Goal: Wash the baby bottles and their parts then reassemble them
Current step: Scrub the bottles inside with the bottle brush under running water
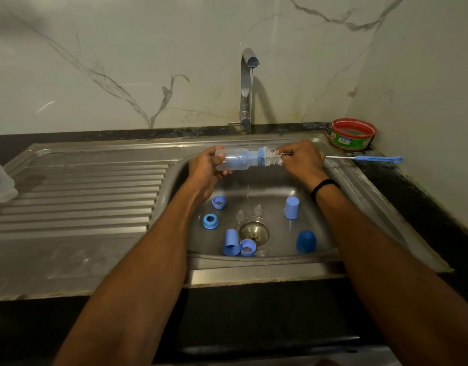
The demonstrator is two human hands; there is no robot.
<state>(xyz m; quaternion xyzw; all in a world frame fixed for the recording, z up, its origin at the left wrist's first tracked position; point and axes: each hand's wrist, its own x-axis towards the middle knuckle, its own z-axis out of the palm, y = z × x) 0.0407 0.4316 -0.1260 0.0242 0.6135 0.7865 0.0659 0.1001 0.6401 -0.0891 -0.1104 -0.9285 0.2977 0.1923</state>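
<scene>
Both forearms reach forward from the near edge over the sink point(341, 178), converging above the basin. The left hand point(209, 167) curls round the base of a clear bottle point(238, 162) and holds it level, mouth pointing right, above the far part of the basin. The right hand point(301, 159), knuckles up, pinches the thin shaft of a brush point(273, 157) just right of the bottle's mouth. The white bristles sit at the mouth, and the blue handle sticks out to the right over the sink's rim. A black wristband point(324, 187) circles the right wrist. A thin stream of water runs from the tap point(247, 88) down onto the bottle's neck. On the basin floor below the hands, around the drain point(254, 232), lie three blue rings point(210, 221), two light blue caps point(291, 207), a dark blue cap point(306, 242) and clear teats point(258, 209). A second bottle point(0, 180) lies on the drainboard point(82, 196) at far left. A red tub point(353, 133) stands at the far right corner.
</scene>
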